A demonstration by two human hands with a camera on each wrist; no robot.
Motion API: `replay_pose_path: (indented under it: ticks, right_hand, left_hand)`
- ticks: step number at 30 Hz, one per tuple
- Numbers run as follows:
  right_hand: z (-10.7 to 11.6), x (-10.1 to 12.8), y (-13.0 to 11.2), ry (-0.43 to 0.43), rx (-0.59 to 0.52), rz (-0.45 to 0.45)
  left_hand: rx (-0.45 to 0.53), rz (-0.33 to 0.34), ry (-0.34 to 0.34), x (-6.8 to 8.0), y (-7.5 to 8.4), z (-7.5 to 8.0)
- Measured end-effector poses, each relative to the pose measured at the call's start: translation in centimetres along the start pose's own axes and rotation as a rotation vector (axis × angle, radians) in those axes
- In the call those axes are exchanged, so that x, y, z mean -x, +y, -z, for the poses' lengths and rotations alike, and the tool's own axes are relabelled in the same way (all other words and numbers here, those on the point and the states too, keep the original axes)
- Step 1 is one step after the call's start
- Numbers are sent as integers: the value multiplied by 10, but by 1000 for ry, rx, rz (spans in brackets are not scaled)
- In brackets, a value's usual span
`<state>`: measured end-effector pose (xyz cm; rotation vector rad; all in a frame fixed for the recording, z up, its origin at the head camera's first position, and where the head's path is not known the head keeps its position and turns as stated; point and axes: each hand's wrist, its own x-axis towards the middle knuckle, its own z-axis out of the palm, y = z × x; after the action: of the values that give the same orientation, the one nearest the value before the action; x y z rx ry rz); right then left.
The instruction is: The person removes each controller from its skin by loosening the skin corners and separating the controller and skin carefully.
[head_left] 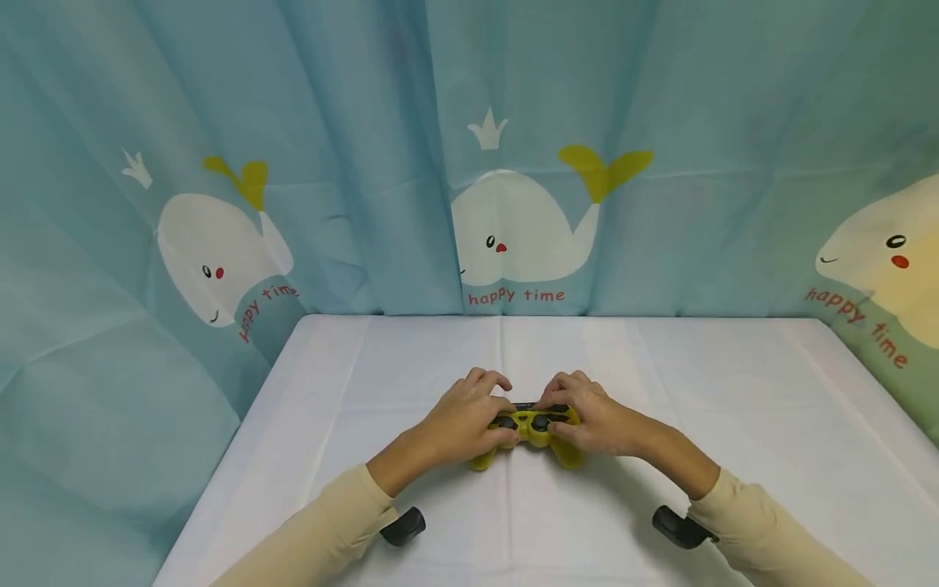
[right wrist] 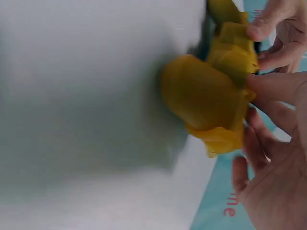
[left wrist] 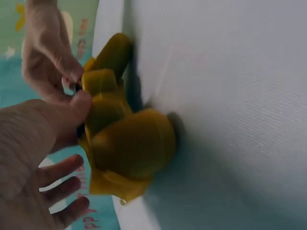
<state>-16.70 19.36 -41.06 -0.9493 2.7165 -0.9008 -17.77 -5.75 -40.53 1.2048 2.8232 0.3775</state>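
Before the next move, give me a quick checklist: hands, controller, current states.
1. Left hand touching the yellow controller, left side: ok.
2. Right hand touching its right side: ok.
3. Controller face up, thumbsticks showing in the head view: ok.
4. Button areas uncovered: not ok, the hands hide much of them.
5. Full weight on the white table: cannot tell.
6. Grip firm: cannot tell.

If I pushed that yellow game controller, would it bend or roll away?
The yellow game controller probably wouldn't bend: it looks like hard, moulded plastic. It likely wouldn't roll far, since two grips stick out. Its smooth surface might feel slippery.
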Motion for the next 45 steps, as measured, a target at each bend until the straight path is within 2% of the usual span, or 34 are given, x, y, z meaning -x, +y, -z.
replay_pose_path:
  ticks: [7, 12, 16, 20, 22, 25, 28, 30, 32, 34, 36, 38, 42, 43, 45]
  right_hand:
    - [12, -16, -3, -183, -134, -24]
    - [22, -32, -5, -355, -198, -125]
    - [28, -43, -4, -438, -186, -183]
    - [28, -43, -2, -453, -193, -223]
    - [26, -41, -3, -438, -197, -235]
    - [21, -37, -7, -401, -190, -222]
    - [17, -34, -8, -345, -172, -192]
    - [16, -31, -6, -300, -188, -180]
    - [14, -30, -3, -259, -228, -172]
    - [11, -29, -1, -225, -268, -160]
    - [8, -29, -2, -195, -278, -151]
    - [4, -29, -4, -159, -254, -129]
    - [-6, -24, -9, -46, -226, -81]
    - [-10, -22, -10, -11, -234, -77]
    - [-17, -18, -11, 48, -288, -106]
  left_hand:
    - [-82, 22, -28, -6, 11, 0]
    - [-136, 26, -89, -11, 12, 0]
    - [-46, 20, -180, -20, 7, 6]
    - [179, 60, -287, -31, -4, 15]
    - [258, 77, -310, -36, -9, 18]
    - [240, 60, -300, -39, -11, 17]
    - [106, 8, -209, -35, -6, 10]
    - [61, 7, -118, -31, -3, 3]
    - [43, 12, -7, -26, -2, -5]
    - [67, 19, 94, -22, -3, -14]
    - [44, 1, 203, -18, -4, -24]
    - [-52, -44, 301, -14, -5, -32]
    - [-373, -118, 485, -13, -8, -45]
    - [-435, -126, 505, -13, -9, -47]
    - [-494, -135, 502, -13, -9, -48]
